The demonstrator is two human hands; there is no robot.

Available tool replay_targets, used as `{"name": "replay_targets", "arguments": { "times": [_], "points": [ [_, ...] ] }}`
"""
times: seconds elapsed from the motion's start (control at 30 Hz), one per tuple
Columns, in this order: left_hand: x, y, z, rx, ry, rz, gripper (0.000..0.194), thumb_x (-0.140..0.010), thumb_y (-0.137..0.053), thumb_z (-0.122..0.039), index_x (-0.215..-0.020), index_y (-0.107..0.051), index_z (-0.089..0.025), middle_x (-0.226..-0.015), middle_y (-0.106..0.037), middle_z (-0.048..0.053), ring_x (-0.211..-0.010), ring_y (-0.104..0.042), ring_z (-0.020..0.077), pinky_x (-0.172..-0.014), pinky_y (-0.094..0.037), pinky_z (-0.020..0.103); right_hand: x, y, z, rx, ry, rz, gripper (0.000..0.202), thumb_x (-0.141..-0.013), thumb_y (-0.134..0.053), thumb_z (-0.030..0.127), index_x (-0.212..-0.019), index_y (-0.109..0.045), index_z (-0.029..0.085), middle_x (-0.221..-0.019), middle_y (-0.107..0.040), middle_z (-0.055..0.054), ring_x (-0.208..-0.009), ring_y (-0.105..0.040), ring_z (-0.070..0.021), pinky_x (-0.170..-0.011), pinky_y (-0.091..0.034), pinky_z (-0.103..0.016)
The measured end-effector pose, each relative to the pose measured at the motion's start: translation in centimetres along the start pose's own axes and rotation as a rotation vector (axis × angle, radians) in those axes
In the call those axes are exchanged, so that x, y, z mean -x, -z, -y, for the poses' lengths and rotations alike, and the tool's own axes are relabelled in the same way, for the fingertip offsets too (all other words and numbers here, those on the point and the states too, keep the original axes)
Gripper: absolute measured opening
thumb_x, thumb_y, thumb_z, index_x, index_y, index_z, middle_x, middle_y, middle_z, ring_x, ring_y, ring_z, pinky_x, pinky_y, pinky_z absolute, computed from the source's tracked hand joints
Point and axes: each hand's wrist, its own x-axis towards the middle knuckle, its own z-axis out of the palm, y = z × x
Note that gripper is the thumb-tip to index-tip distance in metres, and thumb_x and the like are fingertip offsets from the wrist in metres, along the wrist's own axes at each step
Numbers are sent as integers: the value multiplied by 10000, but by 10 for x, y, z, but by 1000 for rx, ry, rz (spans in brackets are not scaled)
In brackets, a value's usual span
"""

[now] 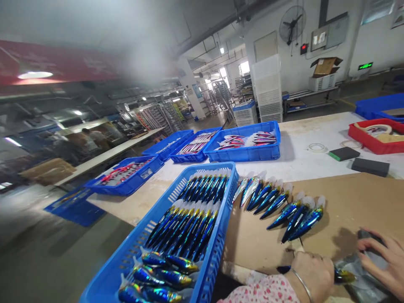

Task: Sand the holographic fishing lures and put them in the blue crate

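Note:
My left hand point(312, 273), at the lower right, is closed around a blue fishing lure point(345, 276) with a yellow head; its dark tail end shows on the other side of the fist. Close by, my right hand point(383, 259) has its fingers curled over a dark grey block point(370, 237), beside the lure's yellow end. Crumpled greyish plastic point(356, 269) lies beneath that hand. Beyond my hands, several similar lures point(274, 200) with clear lips rest on brown cardboard point(356, 206). Left of them, a blue basket point(221, 235) holds rows of lures.
Blue trays point(243, 154) with red and white lures stand along the table's far side. On the right are a red tray point(378, 145) with tape, a tape roll point(317, 147) and two dark blocks point(369, 167). The table edge point(126, 216) runs along the left.

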Motion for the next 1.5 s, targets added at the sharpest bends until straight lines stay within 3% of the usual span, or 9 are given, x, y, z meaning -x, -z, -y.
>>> {"name": "replay_targets", "arguments": {
  "times": [0.13, 0.23, 0.37, 0.43, 0.6, 0.77, 1.0, 1.3, 1.5],
  "points": [
    [-5, 16, 3, 28, 18, 93, 300, -861, -500, -393, -959, -525, -110, -782, -674, 94, -656, -660, 225, -501, -486, 340, -6, -8, 24, 74, 78, 127, 222, -738, -553, 487, -761, -680, 306, -1146, -620, -72, -1047, -551, -346, -785, -466, -487],
    [-8, 38, 3, 111, 123, 234, 303, -820, -580, -389, -976, -560, -130, -842, -702, 105, -745, -687, 245, -579, -510, 339, -20, -8, 40, -27, 30, 112, 205, -766, -541, 426, -772, -677, 273, -1128, -610, -76, -1057, -541, -306, -876, -447, -478],
    [-9, 67, -2, 245, 144, 277, 366, -899, -450, -425, -1108, -502, -129, -876, -711, 143, -778, -696, 276, -608, -504, 350, -33, 21, 19, -161, -326, -178, 207, -732, -564, 407, -760, -664, 228, -1022, -617, -102, -1042, -568, -283, -910, -438, -456],
    [-11, 75, -3, 429, 211, 252, 370, -911, -439, -406, -1195, -447, -169, -912, -718, 100, -842, -697, 257, -692, -507, 341, -34, 38, 7, -222, -429, -210, 168, -716, -579, 363, -752, -659, 219, -985, -618, -96, -1043, -571, -267, -923, -438, -429],
    [-18, 66, -11, 545, 240, 265, 411, -945, -364, -372, -1265, -367, -113, -1046, -693, 168, -993, -670, 275, -796, -487, 359, -29, 47, 11, -158, -468, -33, 118, -704, -644, 275, -799, -689, 221, -1089, -596, -74, -1090, -534, -254, -985, -386, -424],
    [-19, 52, -25, 428, 277, 305, 421, -958, -332, -379, -1270, -363, -98, -955, -710, 173, -904, -696, 285, -723, -482, 347, -17, 38, 27, 18, -478, 109, 136, -753, -661, 274, -878, -706, 248, -1196, -554, -63, -1146, -457, -263, -1001, -357, -432],
    [-19, 54, -30, 290, 261, 337, 434, -965, -293, -402, -1273, -372, -108, -893, -718, 151, -823, -708, 282, -626, -459, 324, -9, 44, 46, 24, -390, 320, 129, -793, -654, 303, -908, -682, 254, -1221, -527, -49, -1185, -402, -252, -986, -353, -412],
    [-20, 64, -31, 299, 255, 378, 423, -970, -275, -366, -1282, -363, -94, -928, -721, 165, -862, -705, 284, -659, -466, 335, -20, 46, 50, 98, -396, 333, 127, -816, -630, 314, -926, -661, 260, -1248, -518, -51, -1176, -388, -266, -925, -370, -439],
    [-18, 60, -30, 314, 256, 344, 424, -971, -273, -371, -1274, -370, -90, -926, -718, 165, -846, -703, 293, -648, -463, 343, -22, 46, 52, 167, -431, 311, 138, -829, -618, 316, -945, -655, 252, -1261, -501, -65, -1176, -371, -278, -923, -370, -449]
  ]
}}
